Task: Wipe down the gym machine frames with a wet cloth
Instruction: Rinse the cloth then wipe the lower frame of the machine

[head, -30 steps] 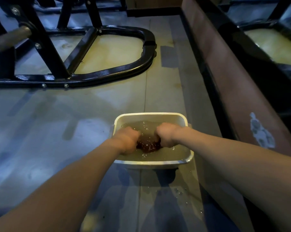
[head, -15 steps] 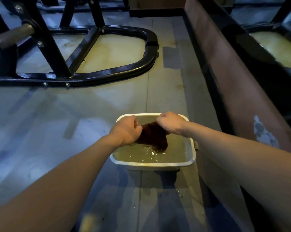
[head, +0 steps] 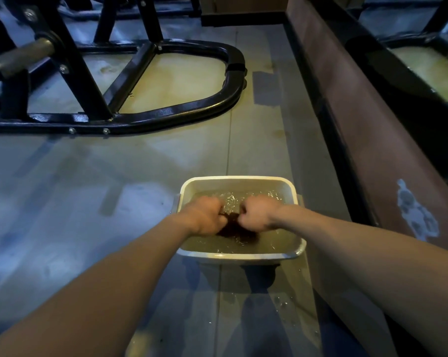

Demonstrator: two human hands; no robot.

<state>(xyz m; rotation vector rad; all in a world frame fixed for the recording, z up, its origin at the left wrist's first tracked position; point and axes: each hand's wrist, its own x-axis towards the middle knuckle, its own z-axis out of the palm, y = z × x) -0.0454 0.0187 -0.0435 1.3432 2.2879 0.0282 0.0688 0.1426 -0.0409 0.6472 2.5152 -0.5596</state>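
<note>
A white rectangular tub (head: 239, 179) of murky water stands on the floor in front of me. Both my hands are down in it. My left hand (head: 204, 217) and my right hand (head: 257, 213) are fisted and each grips an end of a dark brown cloth (head: 234, 231), which lies bunched in the rippling water between and below them. The black gym machine frame (head: 186, 109) rests on the floor beyond the tub, to the upper left, with a curved base tube and angled struts.
A long brown wall ledge (head: 372, 140) runs along the right side, with a white patch on it. Water drops (head: 282, 302) speckle the grey floor near the tub. A metal bar (head: 19, 57) sticks out of the frame at far left.
The cloth was under water, was then lifted dripping above the tub, and is now pushed back down into the water by both hands.
</note>
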